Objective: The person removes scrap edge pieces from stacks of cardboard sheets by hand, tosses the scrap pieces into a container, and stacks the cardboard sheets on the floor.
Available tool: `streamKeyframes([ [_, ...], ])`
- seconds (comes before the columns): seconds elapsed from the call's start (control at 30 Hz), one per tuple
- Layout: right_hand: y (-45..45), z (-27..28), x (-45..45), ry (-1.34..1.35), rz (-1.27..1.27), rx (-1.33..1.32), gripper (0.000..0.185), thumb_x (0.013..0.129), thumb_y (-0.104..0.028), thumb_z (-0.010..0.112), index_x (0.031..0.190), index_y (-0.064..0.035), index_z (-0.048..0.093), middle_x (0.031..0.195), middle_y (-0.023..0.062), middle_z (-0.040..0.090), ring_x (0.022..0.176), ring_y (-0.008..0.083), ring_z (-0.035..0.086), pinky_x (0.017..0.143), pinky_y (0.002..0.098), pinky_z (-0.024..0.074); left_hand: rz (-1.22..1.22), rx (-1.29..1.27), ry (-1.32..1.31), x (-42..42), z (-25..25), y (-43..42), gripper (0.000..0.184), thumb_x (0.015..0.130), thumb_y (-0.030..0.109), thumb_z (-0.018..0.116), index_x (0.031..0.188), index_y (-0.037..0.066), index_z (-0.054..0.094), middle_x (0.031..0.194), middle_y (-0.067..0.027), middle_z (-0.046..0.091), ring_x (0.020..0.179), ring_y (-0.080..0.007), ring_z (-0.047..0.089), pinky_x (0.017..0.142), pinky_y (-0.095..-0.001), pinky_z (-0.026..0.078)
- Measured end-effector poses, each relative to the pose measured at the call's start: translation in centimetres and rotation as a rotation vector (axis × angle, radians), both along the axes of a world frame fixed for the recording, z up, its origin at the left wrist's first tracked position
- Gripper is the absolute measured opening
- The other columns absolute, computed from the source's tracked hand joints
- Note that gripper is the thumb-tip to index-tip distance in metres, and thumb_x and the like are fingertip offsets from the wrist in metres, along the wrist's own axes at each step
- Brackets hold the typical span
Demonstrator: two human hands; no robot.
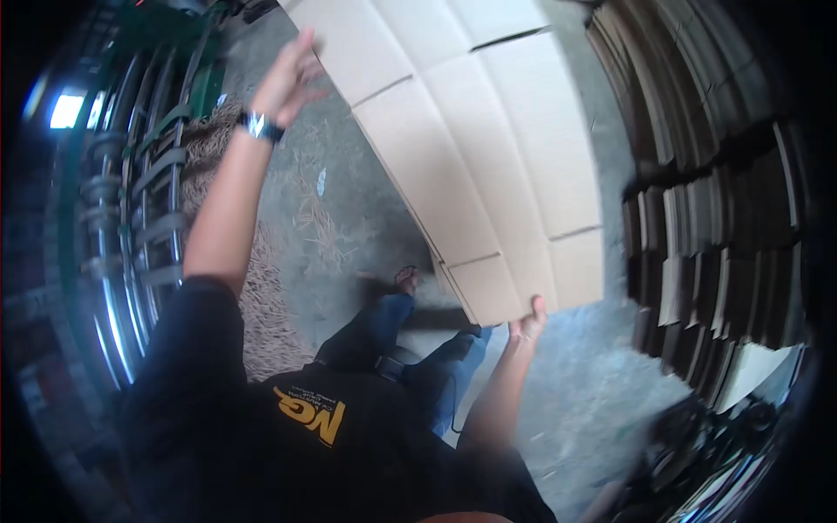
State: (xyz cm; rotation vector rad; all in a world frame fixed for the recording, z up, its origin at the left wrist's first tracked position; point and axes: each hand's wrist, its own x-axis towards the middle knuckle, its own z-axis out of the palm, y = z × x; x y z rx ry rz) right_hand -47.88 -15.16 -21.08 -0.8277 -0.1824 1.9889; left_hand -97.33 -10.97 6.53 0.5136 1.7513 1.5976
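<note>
A long flat sheet of tan cardboard [471,148], creased and slotted like an unfolded box, spans the upper middle of the view. A second layer shows along its left edge, and its far end is out of view. At the near end, my right hand [527,328] grips the edge with the thumb on top; its other fingers are mostly hidden underneath. My left hand [292,78], with a dark watch [260,127] on the wrist, is at the sheet's far left edge. Its slightly blurred fingers are apart, and a fingertip meets the edge.
On the right stand stacks of cardboard [697,253] in rows. A green machine with metal rollers [131,192] runs along the left. Shredded brown strips [266,296] cover part of the concrete floor [340,166]. My feet and legs are below the sheet.
</note>
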Motion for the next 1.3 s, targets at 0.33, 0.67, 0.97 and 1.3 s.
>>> streamKeyframes([
  [0.33, -3.8, -14.7, -7.0, -0.482, 0.042, -0.467, 0.058, 0.071, -0.018, 0.077, 0.119, 0.0038, 0.054, 0.112, 0.0188, 0.060, 0.097, 0.0317, 0.060, 0.084, 0.0453, 0.0499, -0.254, -1.226, -0.447, -0.3, -30.7, -42.5, 0.036, 0.088, 0.043, 0.057, 0.106, 0.012, 0.056, 0.090, -0.0056, 0.062, 0.076, -0.0207, 0.062, 0.065, -0.0401, 0.051],
  [0.67, -5.3, -19.0, -2.9, -1.093, 0.259, -0.421, 0.043, 0.060, -0.017, 0.080, 0.097, -0.0022, 0.063, 0.120, 0.0181, 0.056, 0.118, 0.0313, 0.047, 0.098, 0.0402, 0.0363, -0.125, -0.914, -0.359, -0.3, -26.4, -34.4, 0.042, 0.089, 0.037, 0.058, 0.122, 0.014, 0.047, 0.108, -0.0084, 0.061, 0.094, -0.0238, 0.061, 0.077, -0.0433, 0.047],
  [0.97, -19.2, -10.5, 13.5, -1.068, -0.046, -0.695, 0.029, 0.070, -0.023, 0.077, 0.090, -0.0079, 0.063, 0.078, 0.0062, 0.061, 0.068, 0.0204, 0.056, 0.062, 0.0373, 0.0471, -0.473, -1.062, -0.334, 9.9, -29.2, -20.9, 0.054, 0.092, 0.035, 0.049, 0.137, 0.007, 0.036, 0.122, -0.0144, 0.053, 0.105, -0.0309, 0.057, 0.086, -0.0519, 0.045],
  [1.3, -34.8, 0.1, 31.2, -0.715, -0.545, -1.015, 0.022, 0.082, -0.019, 0.063, 0.101, -0.0097, 0.061, 0.083, 0.0059, 0.058, 0.074, 0.0215, 0.057, 0.062, 0.0440, 0.0437, -0.907, -1.245, -0.389, 30.8, -30.9, -7.8, 0.030, 0.095, 0.037, 0.038, 0.078, 0.012, 0.040, 0.061, -0.0019, 0.040, 0.048, -0.0181, 0.041, 0.045, -0.0395, 0.036],
])
